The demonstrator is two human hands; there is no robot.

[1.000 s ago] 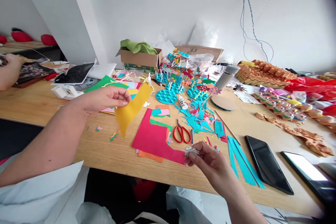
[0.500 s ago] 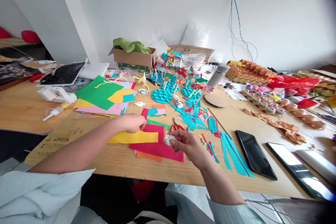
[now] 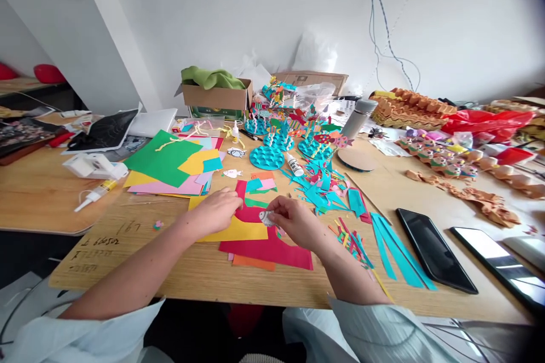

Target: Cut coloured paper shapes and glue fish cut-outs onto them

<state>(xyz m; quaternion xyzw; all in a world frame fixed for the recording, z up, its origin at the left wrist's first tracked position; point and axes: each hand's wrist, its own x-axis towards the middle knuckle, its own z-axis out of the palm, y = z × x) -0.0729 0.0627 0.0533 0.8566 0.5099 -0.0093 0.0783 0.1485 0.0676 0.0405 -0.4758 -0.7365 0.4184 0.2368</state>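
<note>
Between the bent fingers of my right hand is a small white paper fish with drawn lines, above the red paper. My left hand is closed over the yellow paper and the edge of the red sheet; whether its fingertips pinch anything is hidden. Small coloured pieces show under my right hand. Two more paper fish, one white and one with a dark outline, lie beyond my hands. A white glue bottle lies near the turquoise scraps.
Stacked coloured paper is at the left, by a glue tube. Turquoise bumpy discs stand behind. At the right are turquoise strips, a black phone, another phone and a cardboard disc.
My right hand has moved slightly left with the paper fish, closer to my left hand. The view has shifted, and a small coloured piece now shows on the table left of my left forearm.
</note>
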